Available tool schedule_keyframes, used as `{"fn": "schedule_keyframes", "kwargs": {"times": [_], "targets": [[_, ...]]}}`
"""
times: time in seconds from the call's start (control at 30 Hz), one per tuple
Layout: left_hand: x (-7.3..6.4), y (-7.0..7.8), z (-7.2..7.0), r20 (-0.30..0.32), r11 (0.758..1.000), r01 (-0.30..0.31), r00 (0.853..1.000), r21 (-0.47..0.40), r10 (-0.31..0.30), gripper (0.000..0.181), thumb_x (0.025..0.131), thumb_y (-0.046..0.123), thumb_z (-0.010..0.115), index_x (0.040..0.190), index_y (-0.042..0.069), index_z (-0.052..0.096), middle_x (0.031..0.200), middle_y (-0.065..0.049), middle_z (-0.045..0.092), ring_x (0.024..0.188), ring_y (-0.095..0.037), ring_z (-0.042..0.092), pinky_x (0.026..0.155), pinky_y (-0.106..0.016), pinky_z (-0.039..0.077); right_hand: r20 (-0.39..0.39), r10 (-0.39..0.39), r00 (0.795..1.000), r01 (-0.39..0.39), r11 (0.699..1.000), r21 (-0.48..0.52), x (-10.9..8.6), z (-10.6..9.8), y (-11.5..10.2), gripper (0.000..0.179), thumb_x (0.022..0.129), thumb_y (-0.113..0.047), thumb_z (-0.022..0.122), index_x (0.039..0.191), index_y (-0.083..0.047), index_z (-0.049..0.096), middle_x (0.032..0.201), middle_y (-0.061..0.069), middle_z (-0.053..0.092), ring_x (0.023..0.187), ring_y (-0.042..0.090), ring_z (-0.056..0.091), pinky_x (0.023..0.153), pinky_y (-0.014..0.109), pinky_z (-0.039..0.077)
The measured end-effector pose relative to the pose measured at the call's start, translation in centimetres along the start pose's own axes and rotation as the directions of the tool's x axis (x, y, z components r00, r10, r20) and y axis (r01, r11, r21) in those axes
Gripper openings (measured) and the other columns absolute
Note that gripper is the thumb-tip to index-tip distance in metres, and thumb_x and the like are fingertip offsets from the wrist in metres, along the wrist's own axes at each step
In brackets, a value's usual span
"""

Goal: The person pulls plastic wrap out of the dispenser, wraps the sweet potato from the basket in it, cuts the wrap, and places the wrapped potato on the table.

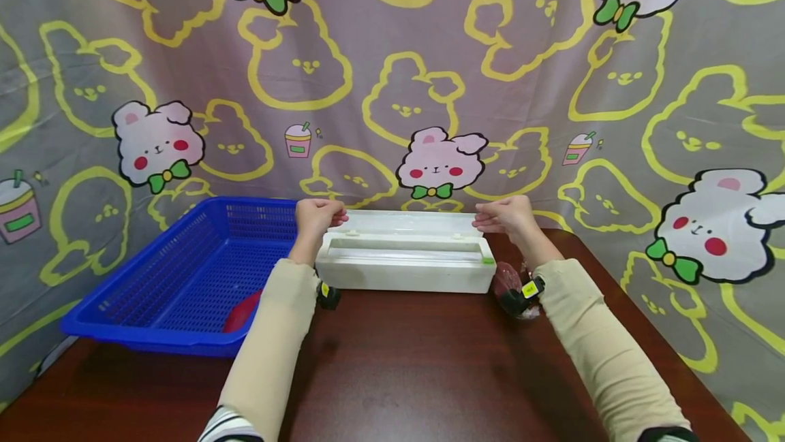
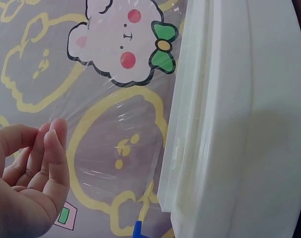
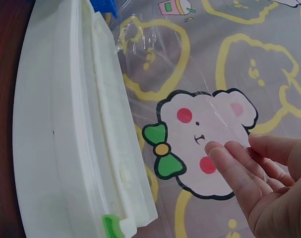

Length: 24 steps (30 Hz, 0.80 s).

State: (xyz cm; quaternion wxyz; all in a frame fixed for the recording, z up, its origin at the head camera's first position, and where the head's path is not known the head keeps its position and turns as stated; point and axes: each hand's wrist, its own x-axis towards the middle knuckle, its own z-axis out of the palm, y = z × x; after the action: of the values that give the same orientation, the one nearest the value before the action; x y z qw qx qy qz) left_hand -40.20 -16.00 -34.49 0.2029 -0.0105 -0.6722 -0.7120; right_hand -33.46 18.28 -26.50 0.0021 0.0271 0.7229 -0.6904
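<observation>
The left hand (image 1: pixel 315 216) and right hand (image 1: pixel 508 216) each pinched clear film (image 2: pixel 108 173) between thumb and fingers; the film ran to the white dispenser (image 1: pixel 401 276), which stood at twelve o'clock on the tabletop (image 1: pixel 398 360), with a blue basket (image 1: pixel 202 272) at the dispenser's nine o'clock

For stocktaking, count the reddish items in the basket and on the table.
2: one item in the blue basket, partly behind the left sleeve; another item right of the white box, partly behind a wrist camera. More may be hidden.
</observation>
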Motion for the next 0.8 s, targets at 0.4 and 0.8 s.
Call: {"fn": "schedule_keyframes", "kwargs": {"times": [0.4,0.8], "targets": [[-3.2,6.2,0.5,-0.017,0.997,0.076,0.997,-0.026,-0.077,0.012,0.077,-0.003,0.060,0.081,-0.013,0.065,0.058,-0.010,0.061,0.048,-0.014,0.059,0.046,-0.023,0.049,-0.004,-0.014,1.000,0.014,1.000,-0.009,0.0,-0.3,-0.8,0.015,0.084,-0.002,0.060,0.069,0.000,0.061,0.061,0.013,0.063,0.058,0.023,0.064,0.062,0.038,0.051],[-3.7,8.4,1.1,-0.019,0.996,0.086,0.996,0.028,-0.086,0.017,0.079,-0.002,0.059,0.090,-0.015,0.062,0.055,-0.004,0.059,0.047,-0.009,0.058,0.052,-0.025,0.051,-0.031,-0.047,0.998,0.044,0.995,-0.095,-0.2,-0.2,-1.9,0.012,0.083,-0.004,0.062,0.080,0.007,0.062,0.061,0.012,0.063,0.064,0.028,0.065,0.059,0.036,0.052]]}}
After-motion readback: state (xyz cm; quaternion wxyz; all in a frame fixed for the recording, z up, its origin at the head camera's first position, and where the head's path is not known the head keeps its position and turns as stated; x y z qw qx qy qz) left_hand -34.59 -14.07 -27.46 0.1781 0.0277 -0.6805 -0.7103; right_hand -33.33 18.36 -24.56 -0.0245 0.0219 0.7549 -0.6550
